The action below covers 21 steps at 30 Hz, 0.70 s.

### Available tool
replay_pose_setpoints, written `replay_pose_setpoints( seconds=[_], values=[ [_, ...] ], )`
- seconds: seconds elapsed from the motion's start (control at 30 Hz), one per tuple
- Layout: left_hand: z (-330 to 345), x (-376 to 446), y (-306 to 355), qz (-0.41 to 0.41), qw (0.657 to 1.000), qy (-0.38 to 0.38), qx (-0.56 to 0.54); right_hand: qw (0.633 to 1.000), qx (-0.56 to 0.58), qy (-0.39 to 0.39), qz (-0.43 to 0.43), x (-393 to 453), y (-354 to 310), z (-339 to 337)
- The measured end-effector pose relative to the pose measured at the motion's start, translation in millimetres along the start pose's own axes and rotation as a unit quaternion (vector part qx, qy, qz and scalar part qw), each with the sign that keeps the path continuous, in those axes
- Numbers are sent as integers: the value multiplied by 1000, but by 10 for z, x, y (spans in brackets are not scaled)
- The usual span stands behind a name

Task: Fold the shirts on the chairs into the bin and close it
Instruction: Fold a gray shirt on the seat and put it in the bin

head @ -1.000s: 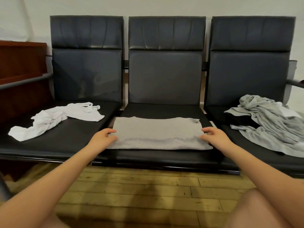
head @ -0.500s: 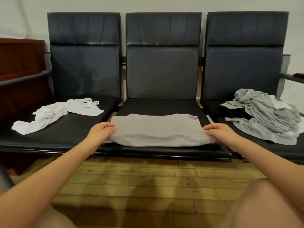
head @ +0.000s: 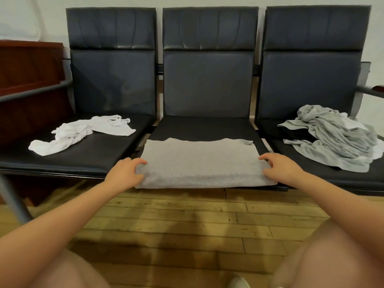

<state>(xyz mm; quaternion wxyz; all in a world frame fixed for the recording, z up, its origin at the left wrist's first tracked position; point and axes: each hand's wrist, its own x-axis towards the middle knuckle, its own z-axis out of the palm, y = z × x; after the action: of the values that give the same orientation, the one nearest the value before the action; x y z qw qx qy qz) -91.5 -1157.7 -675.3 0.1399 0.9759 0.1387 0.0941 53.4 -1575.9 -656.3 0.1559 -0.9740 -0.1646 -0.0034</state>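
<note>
A folded grey shirt [head: 202, 163] lies flat on the middle seat [head: 207, 127], its near edge hanging slightly over the seat front. My left hand [head: 125, 172] grips the shirt's left edge with curled fingers. My right hand [head: 279, 167] holds its right edge, fingers on top of the cloth. A crumpled white shirt [head: 81, 132] lies on the left seat. A heap of light grey shirts [head: 336, 138] lies on the right seat. No bin is in view.
Three dark padded chairs stand joined in a row against a white wall. A brown wooden cabinet [head: 27, 84] stands at the left behind a grey metal armrest [head: 33, 92]. Wooden floor [head: 187, 221] lies between my knees and the chairs.
The folded grey shirt has slid toward me to the seat's front edge, with both hands on its ends. The other shirts have not moved.
</note>
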Motion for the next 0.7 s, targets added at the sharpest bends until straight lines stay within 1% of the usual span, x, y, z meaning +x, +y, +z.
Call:
replay_pose_setpoints(
  seconds=[0.03,0.1,0.2,0.3,0.33,0.4,0.43,0.6,0.7],
  values=[
    [-11,16,58,9,999,28,23,1000,-15,20,-9,37,-38,6],
    [-7,93,182,30,998,59,15,999,-6,49,-23,132,-124,44],
    [72,297,379,52,996,32,-59,997,26,58,-38,318,-265,111],
    [193,549,548,55,996,-2,-63,997,52,42,-26,540,-322,166],
    [240,637,583,56,997,-14,-57,999,40,23,-21,623,-314,199],
    [331,815,613,58,997,-35,-33,999,-39,-14,-9,805,-280,274],
    [367,900,616,60,997,-39,-19,997,-73,-19,0,898,-265,304],
    [461,1306,580,78,996,-30,-5,993,-104,0,64,1366,-209,393],
    [474,1533,530,80,996,-35,-5,990,-131,8,56,1608,-160,413]
  ],
)
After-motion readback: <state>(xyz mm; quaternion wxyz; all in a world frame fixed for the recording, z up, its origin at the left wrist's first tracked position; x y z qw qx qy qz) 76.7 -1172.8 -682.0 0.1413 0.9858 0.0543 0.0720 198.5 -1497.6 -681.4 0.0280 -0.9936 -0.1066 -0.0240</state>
